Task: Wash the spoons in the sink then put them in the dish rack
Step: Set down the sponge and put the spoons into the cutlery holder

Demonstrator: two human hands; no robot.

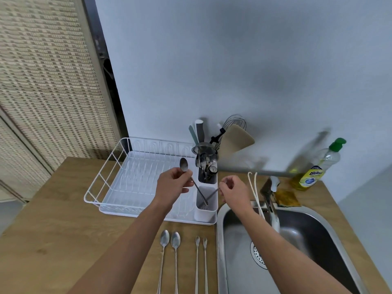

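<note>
At frame centre, the left hand (171, 183) holds a long steel spoon (184, 164), handle down in the white cutlery caddy's (206, 215) front compartment; the right hand (233, 190) pinches, seemingly, another thin steel utensil (209, 197) there.

Soap bottle (316, 172) label: brand blurred, unreadable.

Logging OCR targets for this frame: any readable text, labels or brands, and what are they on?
Dish soap bottle, yellow label: a blue brand word in slanted letters, too blurred to read for certain.
Same label, round blue badge below it: print too small to read.
Dish rack, spoons, sink, tap: no text visible.
</note>
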